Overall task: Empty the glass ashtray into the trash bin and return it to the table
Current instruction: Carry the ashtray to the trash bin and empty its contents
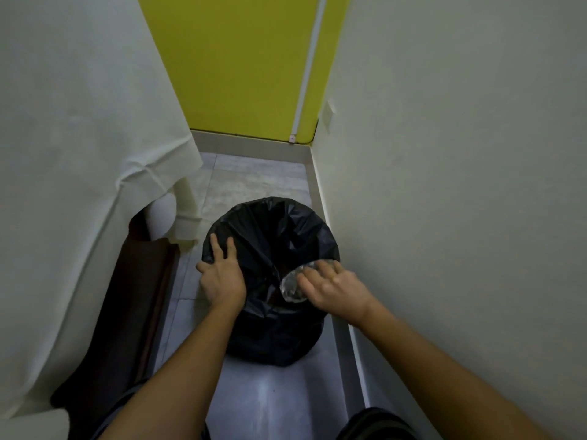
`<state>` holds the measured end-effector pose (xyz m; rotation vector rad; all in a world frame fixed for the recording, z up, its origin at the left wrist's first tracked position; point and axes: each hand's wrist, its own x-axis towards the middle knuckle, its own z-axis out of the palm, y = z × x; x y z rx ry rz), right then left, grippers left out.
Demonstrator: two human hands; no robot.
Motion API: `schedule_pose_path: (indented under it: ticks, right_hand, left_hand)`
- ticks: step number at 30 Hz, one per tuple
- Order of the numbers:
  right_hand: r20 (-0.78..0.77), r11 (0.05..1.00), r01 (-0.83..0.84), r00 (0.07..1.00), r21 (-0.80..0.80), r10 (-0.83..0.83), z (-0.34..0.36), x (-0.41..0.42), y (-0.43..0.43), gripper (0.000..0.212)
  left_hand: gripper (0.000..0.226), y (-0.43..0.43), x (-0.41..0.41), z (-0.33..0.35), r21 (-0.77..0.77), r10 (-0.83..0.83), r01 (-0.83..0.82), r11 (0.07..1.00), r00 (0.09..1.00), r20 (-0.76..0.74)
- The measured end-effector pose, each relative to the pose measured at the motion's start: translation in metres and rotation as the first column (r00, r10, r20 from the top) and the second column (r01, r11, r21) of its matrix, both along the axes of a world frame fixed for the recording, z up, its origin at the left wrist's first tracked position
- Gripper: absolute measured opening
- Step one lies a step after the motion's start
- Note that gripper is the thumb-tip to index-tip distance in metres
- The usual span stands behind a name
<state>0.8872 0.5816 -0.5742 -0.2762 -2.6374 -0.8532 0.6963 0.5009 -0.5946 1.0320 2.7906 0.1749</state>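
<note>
A round trash bin (270, 328) lined with a black bag stands on the floor in front of me. My left hand (220, 274) rests flat on the bin's left rim, fingers spread over the bag. My right hand (333, 289) holds the clear glass ashtray (290, 285) tipped over the right side of the bin's opening. The hand covers much of the ashtray, and the ashtray's contents cannot be made out.
A table draped in a white cloth (79, 154) stands on the left, with a dark brown piece (127, 312) below it. A pale wall (460, 185) is close on the right, a yellow wall (241, 65) behind. Grey tiled floor (270, 392) lies around the bin.
</note>
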Motion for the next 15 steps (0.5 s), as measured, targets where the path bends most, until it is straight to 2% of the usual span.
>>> schedule_pose_path:
  ticks: [3, 7, 12, 15]
  right_hand:
    - [-0.062, 0.999, 0.055, 0.997, -0.004, -0.055, -0.002, -0.004, -0.001, 0.013]
    - [0.094, 0.996, -0.087, 0.992, -0.002, 0.086, -0.011, 0.008, -0.005, 0.008]
    - [-0.018, 0.997, 0.063, 0.998, -0.039, -0.064, -0.002, 0.006, -0.004, 0.019]
    - [0.162, 0.999, -0.036, 0.986, -0.011, 0.038, -0.004, 0.015, -0.006, 0.014]
  left_hand:
    - [0.078, -0.003, -0.006, -0.001, -0.007, 0.032, -0.031, 0.999, 0.999, 0.016]
    - [0.077, -0.006, -0.003, -0.002, 0.019, -0.016, 0.017, 1.000, 1.000, -0.026]
    - [0.073, -0.008, -0.008, 0.003, 0.042, -0.028, 0.028, 0.999, 1.000, -0.011]
    - [0.068, -0.008, -0.015, 0.009, 0.026, -0.083, 0.083, 0.996, 0.997, -0.009]
